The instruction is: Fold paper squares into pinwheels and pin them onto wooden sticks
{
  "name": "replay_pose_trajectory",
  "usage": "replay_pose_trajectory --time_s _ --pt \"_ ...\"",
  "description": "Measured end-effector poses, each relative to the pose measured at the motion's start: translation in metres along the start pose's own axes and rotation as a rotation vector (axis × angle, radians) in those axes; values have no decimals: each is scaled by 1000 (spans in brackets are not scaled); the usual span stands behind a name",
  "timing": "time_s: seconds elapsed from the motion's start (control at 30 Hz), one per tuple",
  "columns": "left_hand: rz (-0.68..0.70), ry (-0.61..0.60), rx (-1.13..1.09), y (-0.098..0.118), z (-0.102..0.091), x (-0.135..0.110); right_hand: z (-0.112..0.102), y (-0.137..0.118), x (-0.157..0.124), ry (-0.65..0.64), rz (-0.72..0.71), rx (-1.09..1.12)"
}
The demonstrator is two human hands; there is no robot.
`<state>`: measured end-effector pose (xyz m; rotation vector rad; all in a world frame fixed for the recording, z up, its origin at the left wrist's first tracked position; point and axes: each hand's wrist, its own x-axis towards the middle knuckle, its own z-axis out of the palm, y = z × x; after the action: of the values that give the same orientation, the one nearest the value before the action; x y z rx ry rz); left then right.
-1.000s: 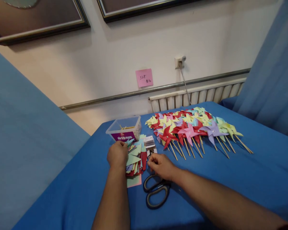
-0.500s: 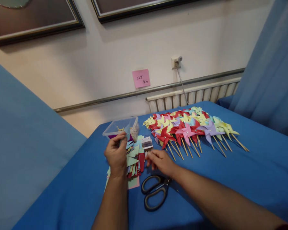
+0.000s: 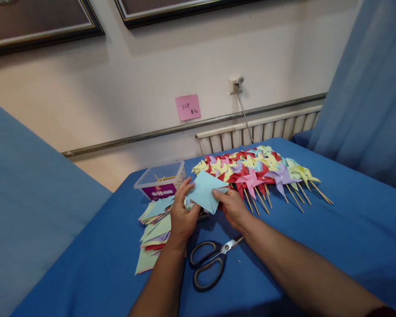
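A light blue paper square (image 3: 204, 195) with cut corners is held up between both hands above the blue table (image 3: 333, 246). My left hand (image 3: 182, 215) pinches its left edge. On the other side, my right hand (image 3: 232, 208) grips its right edge. A loose pile of coloured paper squares (image 3: 155, 224) lies just left of my left hand. Black-handled scissors (image 3: 209, 263) lie on the cloth below the hands, blades slightly apart.
Several finished paper pinwheels (image 3: 257, 169) on wooden sticks lie in a row at the back right. A clear plastic box (image 3: 160, 179) with sticks stands at the back left. Behind are a wall, a radiator (image 3: 257, 130) and a pink note (image 3: 188, 107).
My left hand lifted a light blue square from the pile and brought it to the middle. My right hand left the small items by the pile and took the square's right edge.
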<state>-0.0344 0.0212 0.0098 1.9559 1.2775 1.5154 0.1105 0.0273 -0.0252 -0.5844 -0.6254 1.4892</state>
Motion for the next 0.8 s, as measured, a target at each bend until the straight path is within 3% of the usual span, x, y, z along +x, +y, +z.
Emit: replay_pose_trajectory --time_s 0.07,0.13,0.27,0.43,0.57,0.8 --pt "-94 123 -249 -2 6 -1 -1 0 2 26 -20 46" --pt "-214 168 -494 -2 12 -3 -1 -1 3 48 -39 61" --pt "-433 88 -774 2 21 -9 1 -1 1 49 -56 31" --pt "-491 12 -715 1 27 -14 -2 4 0 37 -21 10" --pt "-513 51 -700 0 26 -12 -8 9 3 97 -17 -56" --pt "-519 83 -648 2 25 -9 -9 8 2 83 -56 -119"
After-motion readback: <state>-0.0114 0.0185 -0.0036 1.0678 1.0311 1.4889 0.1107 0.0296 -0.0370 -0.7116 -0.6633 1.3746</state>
